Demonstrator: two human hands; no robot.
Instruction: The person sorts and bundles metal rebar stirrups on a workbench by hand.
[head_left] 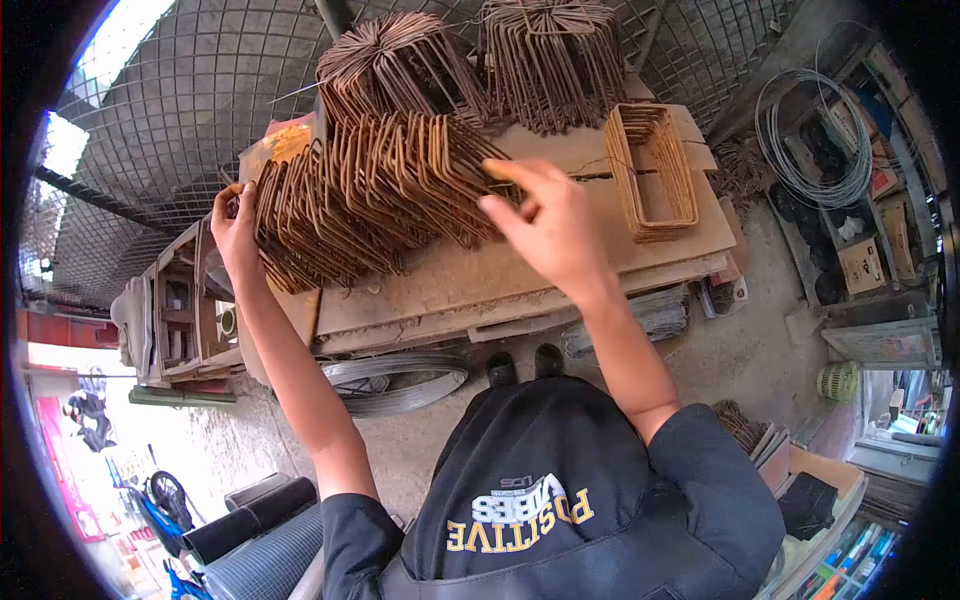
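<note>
A long row of rusty, bent steel stirrups [365,190] leans across the wooden bench, packed side by side. At the row's left end is my left hand [238,225], its fingers curled round the outermost stirrup. Just off the right end, my right hand [550,220] has its thumb and forefinger apart, with the other fingers bent in. Slight blur covers this hand, and I make out nothing gripped in it. To its right lies a neat stack of rectangular stirrups [690,190], with thin wire near its left side.
Two large bundles of stirrups, one on the left [385,65] and one on the right [550,60], stand at the back against wire mesh [220,90]. The wooden bench [430,280] has layered board edges. Coiled wire [400,385] lies underneath; another wire coil [815,140] hangs right.
</note>
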